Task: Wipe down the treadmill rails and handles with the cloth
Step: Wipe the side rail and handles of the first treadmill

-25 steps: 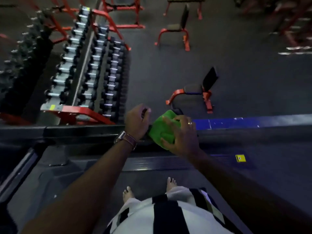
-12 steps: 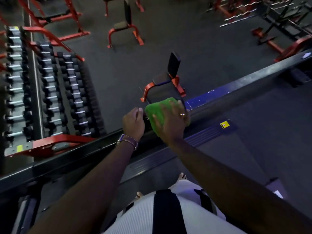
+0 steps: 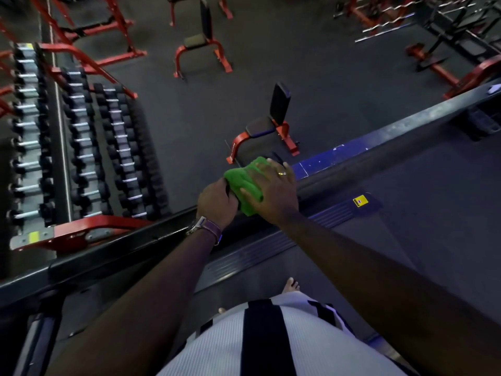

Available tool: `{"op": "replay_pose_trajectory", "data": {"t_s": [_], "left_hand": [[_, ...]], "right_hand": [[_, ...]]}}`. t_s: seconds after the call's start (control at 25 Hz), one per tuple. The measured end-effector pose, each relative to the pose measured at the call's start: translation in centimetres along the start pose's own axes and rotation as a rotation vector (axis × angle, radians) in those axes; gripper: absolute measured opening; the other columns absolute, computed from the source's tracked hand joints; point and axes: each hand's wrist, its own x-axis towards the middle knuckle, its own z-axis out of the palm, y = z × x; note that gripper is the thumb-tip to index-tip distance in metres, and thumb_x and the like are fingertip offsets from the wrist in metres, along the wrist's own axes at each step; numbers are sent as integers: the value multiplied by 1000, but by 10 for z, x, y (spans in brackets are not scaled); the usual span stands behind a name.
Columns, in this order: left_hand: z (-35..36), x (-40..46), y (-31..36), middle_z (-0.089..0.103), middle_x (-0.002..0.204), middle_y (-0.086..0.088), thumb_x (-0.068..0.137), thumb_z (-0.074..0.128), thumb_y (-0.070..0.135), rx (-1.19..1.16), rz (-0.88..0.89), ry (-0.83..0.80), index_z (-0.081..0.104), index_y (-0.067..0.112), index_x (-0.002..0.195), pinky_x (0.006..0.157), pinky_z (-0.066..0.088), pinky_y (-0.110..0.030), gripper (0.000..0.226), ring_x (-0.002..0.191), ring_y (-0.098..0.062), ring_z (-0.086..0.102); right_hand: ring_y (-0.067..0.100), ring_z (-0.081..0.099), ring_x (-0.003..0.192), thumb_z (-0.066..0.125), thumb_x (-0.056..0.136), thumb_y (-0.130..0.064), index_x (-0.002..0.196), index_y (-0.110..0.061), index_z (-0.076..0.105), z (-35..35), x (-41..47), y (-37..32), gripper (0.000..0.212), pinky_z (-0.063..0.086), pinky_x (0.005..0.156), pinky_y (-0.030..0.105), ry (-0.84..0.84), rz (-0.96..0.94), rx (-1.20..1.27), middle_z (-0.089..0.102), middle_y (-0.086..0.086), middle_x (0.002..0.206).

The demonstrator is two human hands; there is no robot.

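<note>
A bright green cloth (image 3: 241, 180) sits bunched on the dark treadmill side rail (image 3: 379, 134), which runs diagonally from lower left to upper right. My right hand (image 3: 273, 191) covers the cloth from above, fingers curled over it and pressing it onto the rail; a ring shows on one finger. My left hand (image 3: 217, 203) grips the rail right beside the cloth, touching its left edge, with a watch on the wrist. The rail under both hands is hidden.
A ribbed foot strip (image 3: 257, 253) and the treadmill belt (image 3: 433, 213) lie below the rail, with my bare feet on the deck. Beyond the rail are a dumbbell rack (image 3: 81, 147) at left and red benches (image 3: 271, 126) on the gym floor.
The view has swung left and tilted, so the rail now runs more steeply. My left hand has closed up against the cloth; my right hand stays on the cloth.
</note>
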Motion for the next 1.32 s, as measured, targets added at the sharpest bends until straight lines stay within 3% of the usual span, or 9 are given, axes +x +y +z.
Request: {"op": "replay_pose_trajectory", "data": {"t_s": [0.16, 0.32, 0.44, 0.6, 0.8, 0.96, 1.04, 1.2, 1.32], "left_hand": [[2, 2, -3, 68, 81, -17, 88, 53, 16, 45, -1, -7, 65, 7, 86, 63, 43, -39, 15, 77, -39, 62], [1, 0, -1, 68, 80, -19, 83, 47, 20, -12, -34, 18, 65, 5, 84, 62, 44, -41, 23, 74, -40, 62], [-1, 0, -5, 66, 74, -20, 77, 50, 14, -61, -66, 53, 60, 3, 75, 60, 43, -42, 15, 70, -40, 61], [-1, 3, -4, 67, 73, -15, 71, 50, 12, -99, -111, 59, 62, 7, 75, 60, 47, -41, 14, 70, -37, 61], [-1, 1, -8, 68, 71, -7, 66, 48, 6, -193, -85, 124, 64, 11, 72, 61, 45, -33, 17, 67, -29, 62], [1, 2, -6, 67, 70, -5, 66, 47, 5, -189, -92, 135, 63, 11, 71, 61, 48, -35, 18, 67, -29, 62], [1, 3, -2, 67, 69, -8, 65, 46, 5, -181, -97, 154, 63, 9, 71, 60, 47, -36, 18, 65, -30, 61], [1, 1, 0, 63, 68, -9, 62, 46, 6, -195, -128, 215, 59, 7, 70, 58, 42, -34, 14, 63, -28, 57], [1, 0, 3, 62, 68, -8, 63, 47, 7, -161, -134, 199, 58, 7, 70, 59, 43, -35, 13, 63, -29, 57]], "right_hand": [[29, 57, 114, 46, 85, -65, 115, -27, 66, -18, 26, -1, 52, 42, 98, 49, -254, 408, 8, 63, 3, 119], [28, 60, 111, 46, 84, -72, 114, -24, 68, -17, 76, -7, 60, 39, 91, 39, -650, 99, -87, 68, 7, 117], [26, 65, 102, 60, 87, -61, 116, -11, 69, -29, 86, 27, 58, 43, 76, 28, -859, 234, 92, 69, 14, 111], [27, 55, 121, 47, 99, -49, 138, -11, 55, -20, 118, -8, 55, 39, 93, 28, -1217, 68, 108, 56, 13, 139], [20, 63, 87, 66, 84, -59, 111, -8, 71, -5, 111, 22, 58, 45, 73, 30, -1079, 155, 227, 69, 7, 107], [23, 54, 124, 49, 95, -58, 139, -19, 55, -3, 120, 17, 59, 37, 109, 31, -1310, 84, 216, 53, 4, 144], [27, 53, 125, 44, 100, -50, 139, -11, 53, -3, 127, -8, 55, 38, 101, 29, -1348, -29, 113, 52, 9, 144], [27, 66, 98, 61, 92, -50, 110, -9, 70, -19, 103, 10, 46, 42, 72, 27, -1050, -11, 233, 70, 13, 107], [23, 68, 97, 62, 88, -55, 115, -21, 69, -33, 73, 29, 44, 55, 84, 35, -876, 187, 303, 73, 7, 107]]}}
